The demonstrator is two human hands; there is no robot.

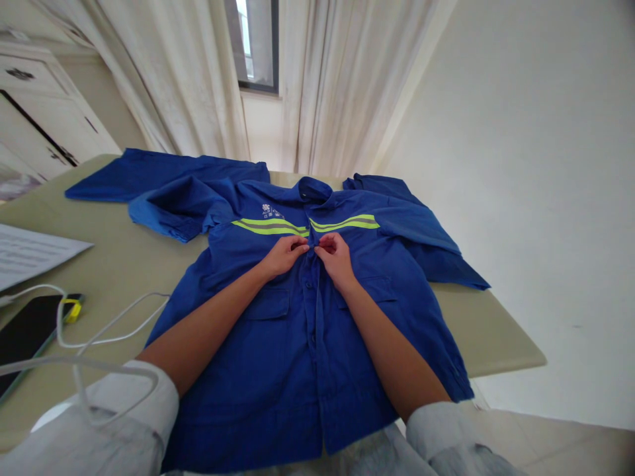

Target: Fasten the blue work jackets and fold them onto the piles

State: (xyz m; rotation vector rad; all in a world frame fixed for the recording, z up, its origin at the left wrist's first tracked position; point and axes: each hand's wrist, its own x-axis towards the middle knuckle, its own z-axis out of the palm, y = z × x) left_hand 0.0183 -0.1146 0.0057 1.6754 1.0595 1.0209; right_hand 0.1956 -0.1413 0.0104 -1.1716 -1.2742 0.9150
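A blue work jacket [268,396] with yellow-green and grey reflective stripes lies front up, its collar away from me. Small white print marks one side of its chest. My left hand [286,254] pinches one edge of the front placket just below the stripe. Opposite it, my right hand [336,258] pinches the other edge, the fingertips of both hands almost meeting. Whether a button sits between the fingers is too small to make out. Below my hands the placket hangs partly apart, with buttons [309,285] showing along it.
The jacket covers much of a beige table [501,330]. Folded blue cloth [163,173] lies at the far left, more [381,185] behind the right sleeve. On the left are a paper [37,254], a phone [30,330] and a white cable [114,340]. Curtains and a wall stand beyond.
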